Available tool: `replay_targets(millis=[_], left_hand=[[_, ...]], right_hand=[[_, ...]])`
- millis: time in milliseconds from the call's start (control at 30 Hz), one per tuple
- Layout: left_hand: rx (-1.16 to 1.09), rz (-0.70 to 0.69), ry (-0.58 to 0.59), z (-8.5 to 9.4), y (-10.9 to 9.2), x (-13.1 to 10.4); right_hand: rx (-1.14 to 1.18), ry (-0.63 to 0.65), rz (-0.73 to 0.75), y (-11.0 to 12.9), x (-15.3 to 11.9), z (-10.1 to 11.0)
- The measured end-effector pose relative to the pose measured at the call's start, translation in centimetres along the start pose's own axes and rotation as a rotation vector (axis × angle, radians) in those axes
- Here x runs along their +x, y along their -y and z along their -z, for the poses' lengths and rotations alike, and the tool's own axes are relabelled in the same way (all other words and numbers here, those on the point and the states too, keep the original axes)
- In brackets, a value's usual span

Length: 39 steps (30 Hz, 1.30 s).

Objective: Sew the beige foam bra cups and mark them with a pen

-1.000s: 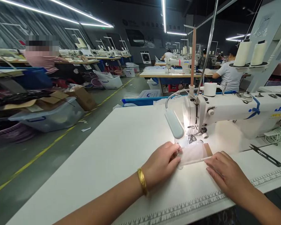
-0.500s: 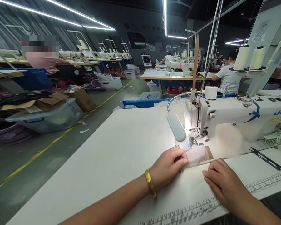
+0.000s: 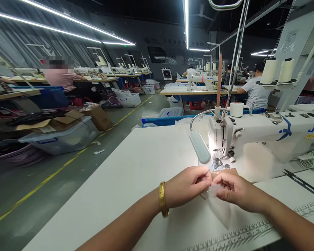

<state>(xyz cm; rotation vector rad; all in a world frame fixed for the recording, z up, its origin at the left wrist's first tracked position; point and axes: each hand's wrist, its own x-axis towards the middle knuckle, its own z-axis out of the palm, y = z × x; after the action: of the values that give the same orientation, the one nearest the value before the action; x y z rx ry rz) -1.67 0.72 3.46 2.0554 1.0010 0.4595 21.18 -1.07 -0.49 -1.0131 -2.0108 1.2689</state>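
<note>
A piece of sheer white fabric (image 3: 219,205) hangs between my two hands and drapes over the white table in front of the sewing machine (image 3: 261,129). My left hand (image 3: 189,184), with a gold bracelet at the wrist, pinches its left end just below the lamp head. Close beside it, fingertips nearly touching, my right hand (image 3: 234,190) pinches the fabric too. Behind the hands a brown piece (image 3: 231,171) lies near the presser foot (image 3: 218,163), partly covered by my fingers.
Black thread snips (image 3: 302,182) lie on the table (image 3: 115,184) at the right. A printed ruler strip (image 3: 240,233) follows the front edge. Two thread cones (image 3: 269,71) stand above the machine. People work at other tables, and boxes stand on the floor at the left.
My right hand has moved left and up to the fabric and now pinches it beside my left hand. The fabric has lifted off the brown piece and hangs toward me. The view has tilted slightly.
</note>
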Motion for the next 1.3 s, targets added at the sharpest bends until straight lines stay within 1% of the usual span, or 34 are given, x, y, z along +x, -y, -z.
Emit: replay_targets(millis=[67,133,267,467,633,767,967,1167,1300], left_hand=[[-0.049,0.028,-0.047,-0.1,0.5,0.1],[-0.134,0.059,-0.076,-0.3,0.8,0.1],[-0.269,0.081,-0.068,-0.9,1.6,0.5],[-0.329,0.141,-0.076,-1.2,2.1,0.8],[-0.372,0.162,-0.093,-0.9,2.0,0.7],[-0.366,0.184,-0.131,-0.9,1.9,0.7],[-0.379,0.183,-0.135,-1.1,1.9,0.6],[-0.417,0.210,-0.093,-0.9,1.8,0.6],[-0.374,0.221,-0.137,-0.8,1.8,0.6]], right_hand=[[-0.048,-0.096,0.001,-0.6,1.0,-0.6],[-0.033,-0.162,-0.014,-1.0,1.2,-1.1],[0.048,-0.206,-0.011,-1.5,0.9,-1.4],[0.130,-0.215,-0.079,-2.1,0.8,-1.3],[0.176,-0.222,-0.068,-1.9,0.7,-1.3],[0.148,-0.265,-0.066,-1.5,0.7,-1.3],[0.094,-0.303,-0.041,-1.5,0.7,-1.3],[0.095,-0.293,-0.045,-1.6,0.6,-1.3],[0.086,-0.287,-0.050,-1.8,0.6,-1.2]])
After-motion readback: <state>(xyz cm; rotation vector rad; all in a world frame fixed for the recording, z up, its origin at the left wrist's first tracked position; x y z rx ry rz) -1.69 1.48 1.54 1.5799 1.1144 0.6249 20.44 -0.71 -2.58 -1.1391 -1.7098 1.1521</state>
